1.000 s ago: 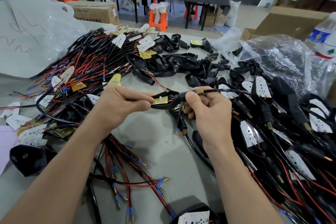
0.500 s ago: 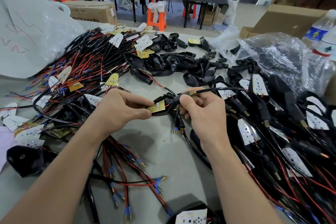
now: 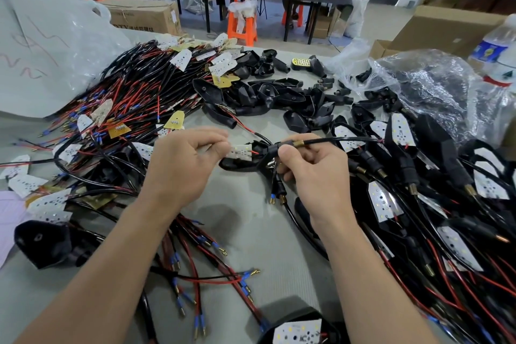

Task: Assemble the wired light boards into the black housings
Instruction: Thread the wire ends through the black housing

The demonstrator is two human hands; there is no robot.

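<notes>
Head view: the left hand's [image 3: 190, 167] grip pinches a light board [image 3: 240, 152] at the mouth of the black housing [image 3: 237, 167], not yet seated. The right hand's [image 3: 312, 176] grip is clamped on that housing's stem. Right of the housing lie finished units [image 3: 385, 201]; left of it are loose wired boards [image 3: 134, 98], and beyond it empty shells [image 3: 282, 93], so plenty is left to do.

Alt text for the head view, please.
Two bare hands work over a grey table: the left hand pinches a white light board over a black housing whose stem the right hand grips. Loose wired boards lie left, empty housings behind, assembled units right.
</notes>
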